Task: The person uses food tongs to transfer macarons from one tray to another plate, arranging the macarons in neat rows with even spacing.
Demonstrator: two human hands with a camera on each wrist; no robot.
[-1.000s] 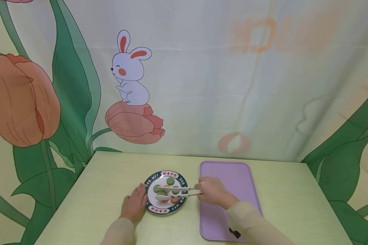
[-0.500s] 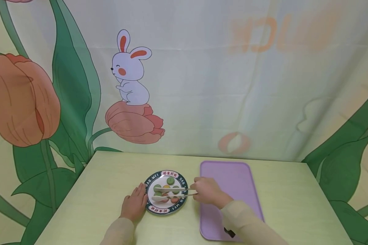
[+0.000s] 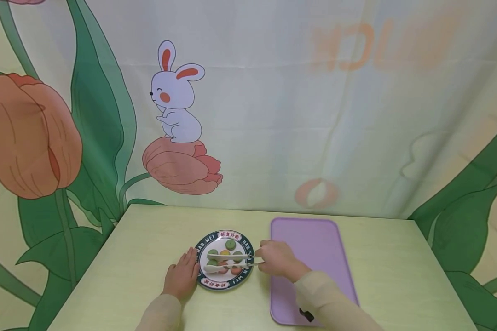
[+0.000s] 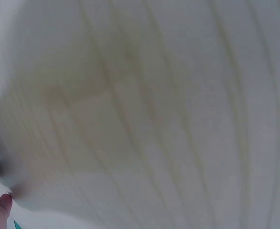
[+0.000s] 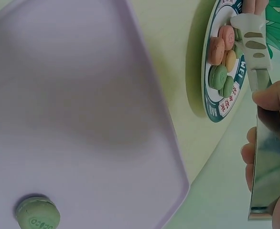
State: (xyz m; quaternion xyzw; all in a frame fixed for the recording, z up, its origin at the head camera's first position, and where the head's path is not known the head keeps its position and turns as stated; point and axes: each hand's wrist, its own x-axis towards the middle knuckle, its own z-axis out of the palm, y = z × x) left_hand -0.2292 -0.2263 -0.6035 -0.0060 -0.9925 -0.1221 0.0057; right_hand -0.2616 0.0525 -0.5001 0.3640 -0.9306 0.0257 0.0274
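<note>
My right hand (image 3: 278, 260) grips a pair of tongs (image 5: 269, 167) with metal arms and pale slotted tips. Their tips reach leftward over a round plate (image 3: 217, 285) with a dark lettered rim. Several macarons, among them a green macaron (image 3: 230, 244), an orange macaron (image 5: 216, 51) and a pink macaron (image 5: 227, 36), lie on it. The tong tips stand apart, and whether they touch a macaron I cannot tell. My left hand (image 3: 180, 277) rests flat by the plate's left edge, its straight fingers touching the rim. A blurred pale surface fills most of the left wrist view.
A purple tray (image 3: 306, 234) lies right of the plate, under my right forearm. On it sits a single green macaron (image 5: 38, 213), hidden by the arm in the head view. A printed curtain (image 3: 257, 138) hangs behind the pale table (image 3: 393, 266).
My right hand has shifted a little to the left, carrying the tong tips further across the plate toward its left side. The left hand and the plate have stayed where they were.
</note>
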